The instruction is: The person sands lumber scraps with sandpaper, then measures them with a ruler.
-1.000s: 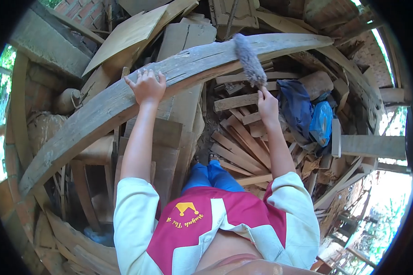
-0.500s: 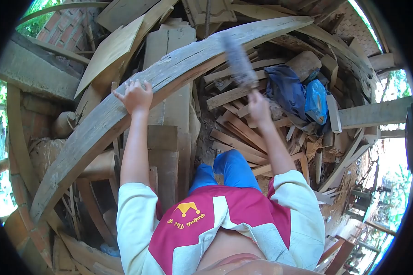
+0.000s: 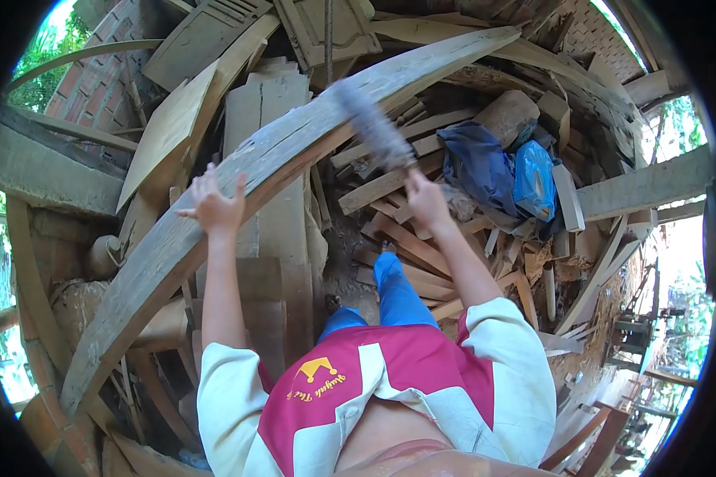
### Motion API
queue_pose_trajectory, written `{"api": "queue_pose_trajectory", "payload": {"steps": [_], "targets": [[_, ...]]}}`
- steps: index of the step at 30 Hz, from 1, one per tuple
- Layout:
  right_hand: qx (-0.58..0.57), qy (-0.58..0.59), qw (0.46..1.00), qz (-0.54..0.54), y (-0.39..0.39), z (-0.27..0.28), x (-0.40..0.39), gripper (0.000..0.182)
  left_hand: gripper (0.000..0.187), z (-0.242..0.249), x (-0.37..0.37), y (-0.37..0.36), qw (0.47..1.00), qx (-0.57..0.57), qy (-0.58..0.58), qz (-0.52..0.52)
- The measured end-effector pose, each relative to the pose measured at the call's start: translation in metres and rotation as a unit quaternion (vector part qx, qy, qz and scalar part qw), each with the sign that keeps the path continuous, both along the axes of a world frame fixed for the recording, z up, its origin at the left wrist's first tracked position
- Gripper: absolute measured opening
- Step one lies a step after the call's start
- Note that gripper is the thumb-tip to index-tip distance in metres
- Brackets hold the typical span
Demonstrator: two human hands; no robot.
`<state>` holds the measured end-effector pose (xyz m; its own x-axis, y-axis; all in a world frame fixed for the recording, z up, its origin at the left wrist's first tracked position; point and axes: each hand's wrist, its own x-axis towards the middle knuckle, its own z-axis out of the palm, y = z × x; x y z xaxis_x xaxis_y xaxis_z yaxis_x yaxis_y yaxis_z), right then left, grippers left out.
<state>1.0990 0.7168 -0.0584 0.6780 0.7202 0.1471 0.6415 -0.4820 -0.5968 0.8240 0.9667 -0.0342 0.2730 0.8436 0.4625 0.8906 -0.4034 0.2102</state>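
A long, weathered wooden beam (image 3: 294, 119) runs diagonally across the head view, from lower left to upper right. Over its near edge on the left, my left hand (image 3: 217, 203) is open, fingers spread. My right hand (image 3: 428, 205) grips the short handle of a long, grey, bristly hand brush (image 3: 376, 131), smeared by motion. The brush's far end overlaps the beam's upper face in this view.
Behind my right hand lie a dark blue bag (image 3: 479, 163) and a light blue plastic package (image 3: 535, 183). Scrap wood (image 3: 422, 242) is heaped near my feet. Wide boards (image 3: 282, 215) stand below the beam, and a concrete rail (image 3: 640, 187) is at right.
My right hand has swept the brush leftward along the beam. My left hand's fingers have spread wider, and the view has shifted slightly, showing more of my feet.
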Motion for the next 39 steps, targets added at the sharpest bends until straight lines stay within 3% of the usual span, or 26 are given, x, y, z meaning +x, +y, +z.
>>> {"api": "queue_pose_trajectory", "payload": {"steps": [2, 4, 8, 10, 12, 14, 16, 18, 20, 22, 24, 26, 30, 32, 36, 39], "targets": [[-0.1, -0.022, 0.99, 0.096, 0.011, 0.012, 0.003, 0.027, 0.062, 0.009, 0.047, -0.017, 0.995, -0.051, 0.016, -0.079], [-0.078, -0.025, 0.993, 0.083, 0.018, 0.006, 0.033, 0.027, 0.06, 0.009, 0.097, -0.034, 0.984, -0.109, 0.013, -0.142], [-0.065, -0.012, 0.986, -0.153, 0.01, -0.004, 0.129, 0.027, 0.058, -0.005, 0.17, -0.054, 0.966, -0.114, 0.048, -0.225], [-0.081, -0.018, 0.985, -0.154, 0.013, 0.014, 0.146, 0.027, 0.057, -0.01, 0.198, -0.047, 0.969, -0.097, 0.055, -0.22], [-0.091, 0.009, 0.995, -0.034, 0.023, 0.027, 0.141, 0.027, 0.057, -0.016, 0.218, -0.041, 0.97, -0.087, 0.067, -0.215], [-0.124, -0.021, 0.986, 0.113, 0.032, 0.029, 0.139, 0.026, 0.058, -0.017, 0.239, -0.028, 0.959, -0.157, 0.106, -0.209], [-0.158, -0.039, 0.976, 0.144, 0.037, 0.033, 0.153, 0.026, 0.059, -0.011, 0.253, -0.02, 0.952, -0.192, 0.131, -0.201], [-0.147, -0.015, 0.989, -0.028, 0.034, 0.016, 0.192, 0.027, 0.06, -0.018, 0.26, -0.011, 0.944, -0.155, 0.163, -0.243], [-0.155, 0.013, 0.983, -0.1, 0.028, 0.015, 0.238, 0.03, 0.061, -0.002, 0.274, -0.011, 0.939, -0.173, 0.172, -0.243], [-0.16, -0.009, 0.983, -0.089, 0.032, 0.033, 0.249, 0.029, 0.062, 0.004, 0.292, -0.006, 0.933, -0.189, 0.181, -0.248], [-0.139, -0.02, 0.99, 0.002, 0.042, 0.043, 0.237, 0.028, 0.065, -0.001, 0.312, 0.0, 0.928, -0.166, 0.187, -0.276], [-0.205, -0.037, 0.973, 0.104, 0.049, 0.041, 0.245, 0.027, 0.066, -0.009, 0.332, 0.0, 0.928, -0.159, 0.188, -0.278], [-0.181, -0.023, 0.982, -0.053, 0.046, 0.02, 0.318, 0.028, 0.068, -0.037, 0.352, -0.001, 0.931, -0.181, 0.167, -0.268], [-0.153, -0.045, 0.984, -0.084, 0.043, 0.009, 0.345, 0.028, 0.069, -0.035, 0.355, 0.0, 0.934, -0.153, 0.173, -0.271], [-0.149, -0.022, 0.989, 0.002, 0.05, 0.012, 0.334, 0.028, 0.068, -0.033, 0.354, -0.002, 0.942, -0.156, 0.131, -0.268], [-0.174, 0.021, 0.976, -0.126, 0.046, 0.007, 0.366, 0.029, 0.067, -0.031, 0.353, -0.004, 0.939, -0.172, 0.134, -0.268]]}}
